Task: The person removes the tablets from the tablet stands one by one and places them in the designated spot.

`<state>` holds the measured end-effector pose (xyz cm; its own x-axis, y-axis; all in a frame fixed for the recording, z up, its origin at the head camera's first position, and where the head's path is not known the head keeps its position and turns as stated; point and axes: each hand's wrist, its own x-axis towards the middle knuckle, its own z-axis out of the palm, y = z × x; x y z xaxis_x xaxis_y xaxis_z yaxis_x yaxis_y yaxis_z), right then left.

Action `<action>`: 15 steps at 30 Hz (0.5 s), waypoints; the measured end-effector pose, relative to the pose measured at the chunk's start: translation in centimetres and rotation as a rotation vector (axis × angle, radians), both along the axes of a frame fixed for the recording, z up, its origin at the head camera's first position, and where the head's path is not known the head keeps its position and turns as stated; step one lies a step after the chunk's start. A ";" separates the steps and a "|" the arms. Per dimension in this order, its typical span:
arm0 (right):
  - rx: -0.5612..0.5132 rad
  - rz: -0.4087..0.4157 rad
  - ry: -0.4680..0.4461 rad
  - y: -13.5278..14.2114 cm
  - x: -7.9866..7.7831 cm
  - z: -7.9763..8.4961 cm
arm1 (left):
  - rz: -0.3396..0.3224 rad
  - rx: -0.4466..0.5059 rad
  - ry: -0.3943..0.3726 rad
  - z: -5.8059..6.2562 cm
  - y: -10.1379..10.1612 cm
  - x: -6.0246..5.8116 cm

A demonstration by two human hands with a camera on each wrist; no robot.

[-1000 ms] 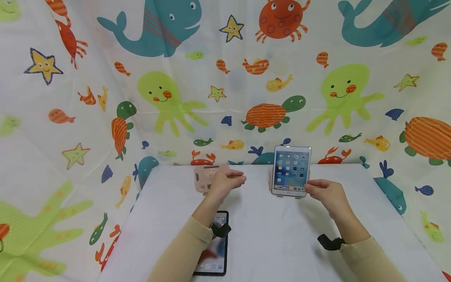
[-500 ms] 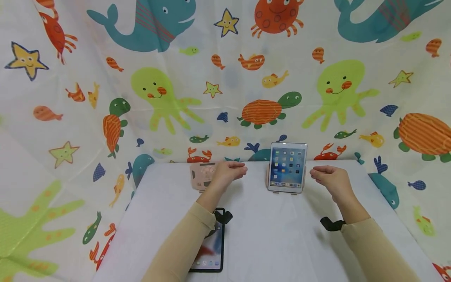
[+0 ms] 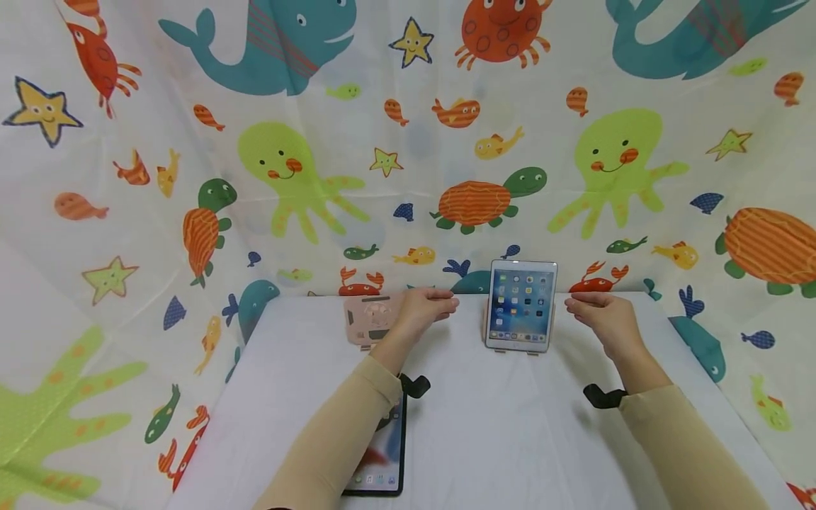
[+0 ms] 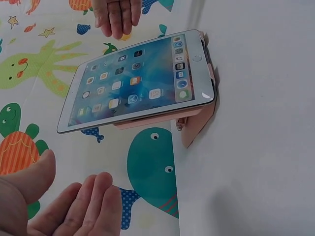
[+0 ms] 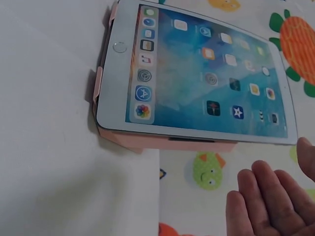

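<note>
A white tablet (image 3: 520, 304) with its screen lit leans upright on a pink stand (image 4: 197, 123) toward the back right of the table. My right hand (image 3: 605, 322) hovers just right of it, fingers fairly straight and apart from the tablet. To the tablet's left, my left hand (image 3: 423, 312) is raised with extended fingers and touches nothing. Both palms face the tablet in the wrist views. Behind the left hand, a second pink stand (image 3: 366, 320) is partly hidden. A larger black-framed tablet (image 3: 385, 460) lies flat under my left forearm, which covers much of it.
The white table (image 3: 484, 425) ends at the back against a curtain (image 3: 408, 234) printed with sea animals. More of the same cloth rises along the left and right sides. A dark wrist strap mount (image 3: 602, 397) juts from each sleeve cuff.
My right hand has let go of the white tablet's lower right edge and drawn slightly away to the right. My left hand has shifted slightly right. The tablet stays on its stand.
</note>
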<state>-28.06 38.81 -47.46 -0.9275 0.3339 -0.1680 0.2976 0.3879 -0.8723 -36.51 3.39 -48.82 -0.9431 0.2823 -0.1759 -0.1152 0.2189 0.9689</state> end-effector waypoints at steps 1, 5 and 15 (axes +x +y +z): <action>-0.005 0.000 0.001 0.1 -0.1 -0.1 | 0.000 -0.004 -0.002 -0.1 0.3 0.0; -0.029 0.000 0.001 0.3 -0.6 -0.7 | 0.004 -0.036 -0.007 -0.3 1.6 -0.4; -0.044 -0.011 0.057 0.4 -2.5 -1.0 | 0.017 -0.138 0.065 0.2 4.8 -2.0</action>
<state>-30.57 39.22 -48.49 -0.9324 0.3372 -0.1301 0.2511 0.3456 -0.9042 -38.54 8.19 -48.63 -0.9583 0.2432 -0.1502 -0.0579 0.3494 0.9352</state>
